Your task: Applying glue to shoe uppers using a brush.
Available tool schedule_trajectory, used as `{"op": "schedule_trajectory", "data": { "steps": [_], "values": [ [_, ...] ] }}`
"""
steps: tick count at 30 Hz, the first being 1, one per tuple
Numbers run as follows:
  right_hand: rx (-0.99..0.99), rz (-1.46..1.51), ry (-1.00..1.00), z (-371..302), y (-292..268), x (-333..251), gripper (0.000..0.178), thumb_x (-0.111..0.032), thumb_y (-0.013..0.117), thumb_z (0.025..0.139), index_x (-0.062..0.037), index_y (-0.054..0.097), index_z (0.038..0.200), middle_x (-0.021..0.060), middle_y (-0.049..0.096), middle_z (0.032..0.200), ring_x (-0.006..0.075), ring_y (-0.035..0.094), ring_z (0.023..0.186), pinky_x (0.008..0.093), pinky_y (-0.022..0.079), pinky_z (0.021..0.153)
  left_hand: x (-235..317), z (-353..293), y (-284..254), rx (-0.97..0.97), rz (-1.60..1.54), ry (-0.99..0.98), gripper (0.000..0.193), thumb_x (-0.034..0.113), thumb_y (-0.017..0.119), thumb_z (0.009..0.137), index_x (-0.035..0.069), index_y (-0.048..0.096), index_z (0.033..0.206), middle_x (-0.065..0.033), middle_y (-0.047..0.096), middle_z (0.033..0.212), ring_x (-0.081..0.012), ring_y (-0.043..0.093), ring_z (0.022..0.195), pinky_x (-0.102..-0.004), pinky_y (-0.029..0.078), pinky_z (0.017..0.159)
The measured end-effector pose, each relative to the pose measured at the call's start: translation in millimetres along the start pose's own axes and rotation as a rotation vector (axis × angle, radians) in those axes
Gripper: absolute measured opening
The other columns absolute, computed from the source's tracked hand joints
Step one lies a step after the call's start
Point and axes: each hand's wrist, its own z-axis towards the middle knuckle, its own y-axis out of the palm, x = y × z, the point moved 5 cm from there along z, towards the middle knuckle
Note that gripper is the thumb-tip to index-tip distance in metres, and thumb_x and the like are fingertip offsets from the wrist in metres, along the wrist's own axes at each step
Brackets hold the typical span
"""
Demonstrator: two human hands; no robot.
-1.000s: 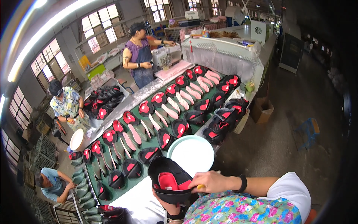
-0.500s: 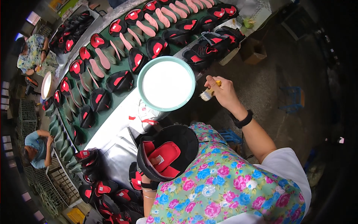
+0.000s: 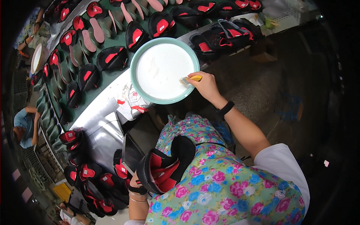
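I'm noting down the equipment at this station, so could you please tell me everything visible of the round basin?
The basin is round, with a smooth pale green rim that looks like plastic. White contents, apparently liquid, cover its bottom, with faint off-white marks on the surface. It stands upright at the near edge of the worktable. The right hand holds a yellow-handled brush at its right side; whether the bristles touch the contents is unclear.
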Motion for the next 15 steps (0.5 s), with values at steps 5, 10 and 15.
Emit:
{"op": "schedule_trajectory", "data": {
  "steps": [5,10,15],
  "values": [
    [-0.098,-0.122,0.061,19,17,12,0.022,-0.017,0.073,0.074,-0.0023,0.07,0.091,0.016,0.068,0.081,0.0244,0.068,0.072,0.0291,0.052,0.066,-15,-4,5,-0.011,-0.017,-0.022,0.054,0.005,0.062,0.085,0.001,0.038,0.133,-0.0088,0.048,0.128,-0.0184,0.047,0.114,-0.0343,0.035,0.1],
    [-0.119,-0.126,0.026,26,26,22,0.021,-0.015,0.072,0.074,-0.0018,0.069,0.09,0.0162,0.067,0.081,0.0264,0.068,0.072,0.0305,0.053,0.066,-15,16,1,-0.06,-0.026,-0.029,0.054,0.005,0.062,0.085,0.001,0.039,0.133,-0.0085,0.048,0.128,-0.0182,0.047,0.114,-0.0339,0.035,0.1],
    [-0.138,-0.133,0.003,29,30,22,0.02,-0.013,0.072,0.074,-0.0013,0.069,0.089,0.0165,0.067,0.08,0.0269,0.067,0.072,0.0305,0.053,0.066,-10,48,40,-0.125,0.233,0.034,0.054,0.004,0.064,0.083,0.001,0.041,0.132,-0.007,0.049,0.127,-0.0174,0.048,0.113,-0.0326,0.036,0.098]
  ]
}}
